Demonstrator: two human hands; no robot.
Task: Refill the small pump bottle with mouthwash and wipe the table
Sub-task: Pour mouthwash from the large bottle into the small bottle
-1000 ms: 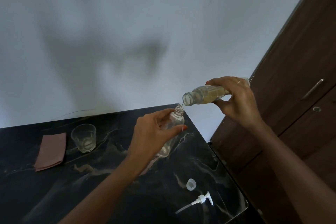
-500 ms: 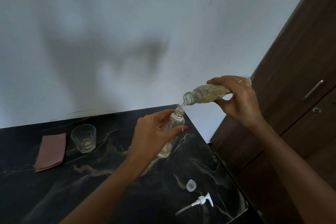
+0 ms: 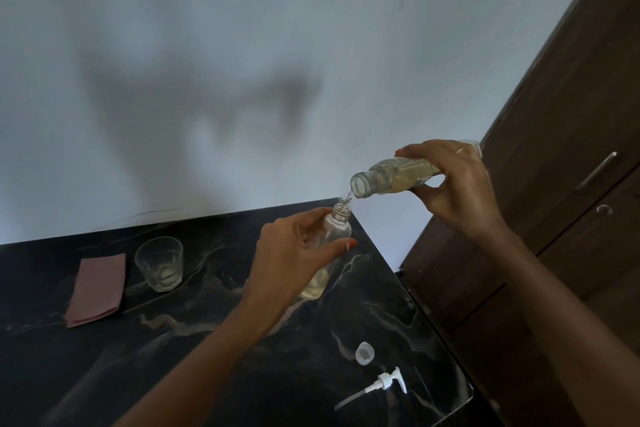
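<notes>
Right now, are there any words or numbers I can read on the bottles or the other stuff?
No words, numbers or signs can be read anywhere.
The mouthwash bottle and the small pump bottle are clear, with no label showing.
The glass, folded cloth, cap and pump head are plain too.

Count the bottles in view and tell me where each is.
2: small bottle in the left hand; larger bottle in the right hand, tilted over its mouth. None seems hidden.
</notes>
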